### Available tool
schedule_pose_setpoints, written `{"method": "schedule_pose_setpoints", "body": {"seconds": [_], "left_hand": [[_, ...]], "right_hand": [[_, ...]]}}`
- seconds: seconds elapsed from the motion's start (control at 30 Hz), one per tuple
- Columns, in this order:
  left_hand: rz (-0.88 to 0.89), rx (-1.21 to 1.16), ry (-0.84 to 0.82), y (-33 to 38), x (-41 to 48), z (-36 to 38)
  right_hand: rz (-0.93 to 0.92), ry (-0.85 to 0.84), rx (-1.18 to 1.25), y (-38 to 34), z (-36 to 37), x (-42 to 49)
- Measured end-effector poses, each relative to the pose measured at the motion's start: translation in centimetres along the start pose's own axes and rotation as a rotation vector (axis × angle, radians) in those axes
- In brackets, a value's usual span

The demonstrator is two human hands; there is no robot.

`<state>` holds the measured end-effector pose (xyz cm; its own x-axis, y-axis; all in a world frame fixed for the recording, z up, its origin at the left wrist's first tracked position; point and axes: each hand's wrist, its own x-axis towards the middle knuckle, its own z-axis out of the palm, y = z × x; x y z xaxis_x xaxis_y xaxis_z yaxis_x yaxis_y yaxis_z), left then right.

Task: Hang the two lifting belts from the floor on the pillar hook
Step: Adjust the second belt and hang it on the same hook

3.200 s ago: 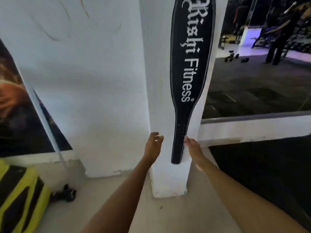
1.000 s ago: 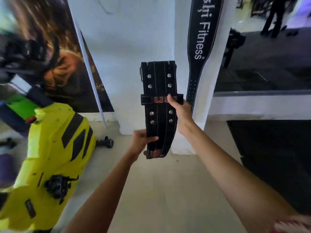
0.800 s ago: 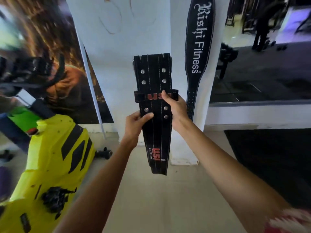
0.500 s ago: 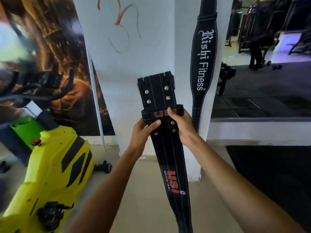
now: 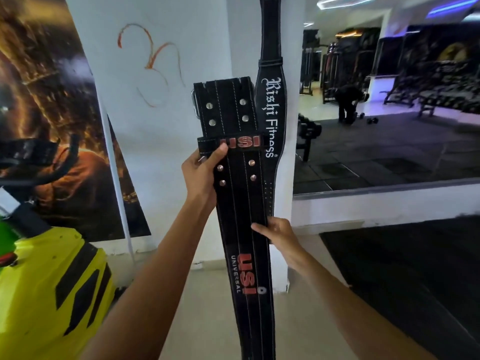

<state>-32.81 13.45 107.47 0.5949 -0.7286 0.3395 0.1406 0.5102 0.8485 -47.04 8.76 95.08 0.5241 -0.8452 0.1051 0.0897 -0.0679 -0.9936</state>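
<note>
Both hands hold a black USI belt (image 5: 237, 193) upright in front of the white pillar (image 5: 244, 40). The left hand (image 5: 201, 175) grips it at the loop with the red lettering; the right hand (image 5: 279, 235) pinches its edge lower down. Behind it, a black Rishi Fitness belt (image 5: 271, 105) hangs flat against the pillar. A yellow machine (image 5: 49, 289) stands at the left.

1. Daylight-like brightness falls on the white pillar (image 5: 249, 35) and the wall beside it, washing them slightly bluish.
2. The gym hall (image 5: 402, 87) at right is dim, lit by blue-violet strips and a white ceiling light (image 5: 342, 0) that glares.
3. The poster (image 5: 52, 113) and yellow machine (image 5: 46, 294) at left are smeared by blur.
4. Straight lines bow toward the edges from wide-angle distortion.
5. The black belt (image 5: 241, 203) held at centre is fairly sharp, its stitching readable.
</note>
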Motion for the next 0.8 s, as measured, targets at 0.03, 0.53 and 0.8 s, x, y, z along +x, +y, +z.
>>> {"method": "schedule_pose_setpoints", "body": {"seconds": [0.03,0.53,0.8], "left_hand": [[-0.002,-0.003,-0.02,0.1,-0.5,0.4],[-0.088,-0.004,0.028,1.5,0.5,0.5],[-0.071,0.124,-0.094,-2.1,-0.3,-2.1]], "right_hand": [[-0.043,0.047,0.04,-1.3,-0.1,-0.1],[0.06,-0.152,-0.034,-3.1,-0.1,0.7],[-0.11,0.093,0.22,-5.9,2.3,3.9]]}}
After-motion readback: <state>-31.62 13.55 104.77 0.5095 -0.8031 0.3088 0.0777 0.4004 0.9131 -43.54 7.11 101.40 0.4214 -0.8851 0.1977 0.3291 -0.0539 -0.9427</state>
